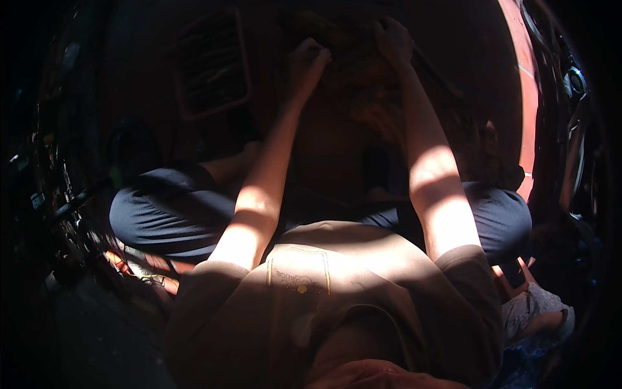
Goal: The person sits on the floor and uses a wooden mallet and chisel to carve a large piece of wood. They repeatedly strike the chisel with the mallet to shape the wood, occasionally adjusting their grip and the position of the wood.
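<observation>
Both my arms reach forward into deep shade over a heap of brownish, stringy-looking material (372, 107) on the floor; its kind is too dark to make out. My left hand (310, 59) is closed at the heap's left edge, knuckles up, and whatever it pinches is hidden. On the far right side of the heap rests my right hand (393, 44), with its fingers curled down and closed. What lies under those fingers cannot be seen.
A pinkish-rimmed rectangular basket (247, 71) holding dark, long, thin pieces stands to the left. My crossed legs in dark trousers (172, 207) border the near side. A sunlit reddish edge (529, 123) runs along the right. Pale crumpled cloth (534, 305) lies at lower right.
</observation>
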`<state>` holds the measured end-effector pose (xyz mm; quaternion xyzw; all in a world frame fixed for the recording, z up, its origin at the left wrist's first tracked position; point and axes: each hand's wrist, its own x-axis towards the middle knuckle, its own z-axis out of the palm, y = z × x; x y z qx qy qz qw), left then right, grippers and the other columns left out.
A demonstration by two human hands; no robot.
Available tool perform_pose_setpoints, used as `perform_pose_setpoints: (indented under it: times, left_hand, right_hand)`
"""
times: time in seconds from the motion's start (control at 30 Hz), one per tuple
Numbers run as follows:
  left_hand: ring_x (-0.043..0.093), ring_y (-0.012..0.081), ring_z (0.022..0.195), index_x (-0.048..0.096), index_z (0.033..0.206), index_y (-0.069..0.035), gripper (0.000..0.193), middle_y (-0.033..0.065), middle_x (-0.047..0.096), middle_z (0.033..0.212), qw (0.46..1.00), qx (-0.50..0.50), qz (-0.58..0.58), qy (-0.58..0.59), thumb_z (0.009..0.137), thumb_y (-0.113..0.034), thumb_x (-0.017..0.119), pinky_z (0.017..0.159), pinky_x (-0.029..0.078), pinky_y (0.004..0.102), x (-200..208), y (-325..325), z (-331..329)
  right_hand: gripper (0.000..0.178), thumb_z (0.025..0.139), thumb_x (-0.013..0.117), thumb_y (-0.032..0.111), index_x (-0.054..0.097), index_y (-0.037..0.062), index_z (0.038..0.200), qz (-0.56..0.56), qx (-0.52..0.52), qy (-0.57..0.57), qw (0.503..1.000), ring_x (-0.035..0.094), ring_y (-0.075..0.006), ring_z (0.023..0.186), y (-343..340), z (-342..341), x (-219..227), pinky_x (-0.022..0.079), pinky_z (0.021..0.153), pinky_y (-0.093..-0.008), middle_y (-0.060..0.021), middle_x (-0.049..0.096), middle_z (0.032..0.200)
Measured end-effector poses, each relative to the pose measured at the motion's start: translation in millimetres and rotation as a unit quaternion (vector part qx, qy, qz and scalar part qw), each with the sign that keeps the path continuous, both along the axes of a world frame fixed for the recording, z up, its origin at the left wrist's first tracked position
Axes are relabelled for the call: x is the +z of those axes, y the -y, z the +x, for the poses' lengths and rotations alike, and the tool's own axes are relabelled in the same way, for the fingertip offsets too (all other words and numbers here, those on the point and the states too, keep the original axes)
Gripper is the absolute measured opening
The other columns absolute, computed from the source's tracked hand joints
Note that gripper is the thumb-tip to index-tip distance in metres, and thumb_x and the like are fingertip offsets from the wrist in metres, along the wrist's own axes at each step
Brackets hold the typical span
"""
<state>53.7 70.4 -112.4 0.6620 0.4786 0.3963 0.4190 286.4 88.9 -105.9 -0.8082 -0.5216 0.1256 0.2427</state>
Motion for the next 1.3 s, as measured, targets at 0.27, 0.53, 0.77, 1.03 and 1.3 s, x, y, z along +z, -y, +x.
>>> perform_pose_setpoints:
  times: [0.27,0.53,0.77,1.03,1.3]
  left_hand:
    - [0.069,0.0178,0.068,0.063,0.081,-0.005,0.015,0.0062,0.066,0.074,0.976,-0.014,-0.136,0.169,0.088,-0.018,0.065,0.062,0.054,0.0299,-10,-32,-4]
    - [0.068,0.0156,0.063,0.063,0.083,-0.004,0.016,0.0062,0.067,0.076,0.973,-0.049,-0.193,0.114,0.089,-0.018,0.066,0.058,0.055,0.0289,6,-27,1]
    - [0.065,0.0159,0.056,0.062,0.077,-0.003,0.015,0.0080,0.066,0.069,0.982,-0.024,-0.099,0.157,0.085,-0.015,0.066,0.052,0.054,0.0280,-10,-29,8]
    - [0.066,0.0177,0.057,0.062,0.091,-0.005,0.019,0.0091,0.067,0.076,0.962,-0.002,-0.187,0.197,0.089,-0.023,0.069,0.049,0.051,0.0283,-2,-39,-13]
    - [0.066,0.0171,0.061,0.061,0.091,-0.007,0.019,0.0078,0.066,0.078,0.924,0.114,-0.234,0.280,0.087,-0.022,0.071,0.053,0.054,0.0294,-30,-31,-26]
  right_hand:
    - [0.041,0.089,0.054,0.044,0.070,0.0162,0.114,0.002,0.008,-0.003,1.000,0.063,-0.0370,0.109,0,-3,4,0.049,0.091,-0.0493,-0.0152,0.068,0.114]
    - [0.040,0.088,0.055,0.045,0.070,0.0175,0.114,-0.014,-0.009,-0.010,1.000,0.062,-0.0373,0.110,0,0,3,0.048,0.093,-0.0497,-0.0156,0.068,0.115]
    - [0.037,0.090,0.051,0.040,0.070,0.0163,0.111,0.003,0.002,0.026,1.000,0.066,-0.0359,0.104,-1,-6,6,0.051,0.088,-0.0488,-0.0151,0.070,0.110]
    - [0.038,0.089,0.051,0.040,0.070,0.0179,0.114,-0.010,0.001,0.005,1.000,0.064,-0.0351,0.108,-3,-6,8,0.049,0.091,-0.0479,-0.0137,0.069,0.114]
    - [0.041,0.090,0.055,0.045,0.069,0.0140,0.113,-0.004,0.015,-0.006,1.000,0.062,-0.0387,0.108,-1,0,8,0.048,0.089,-0.0490,-0.0171,0.068,0.112]
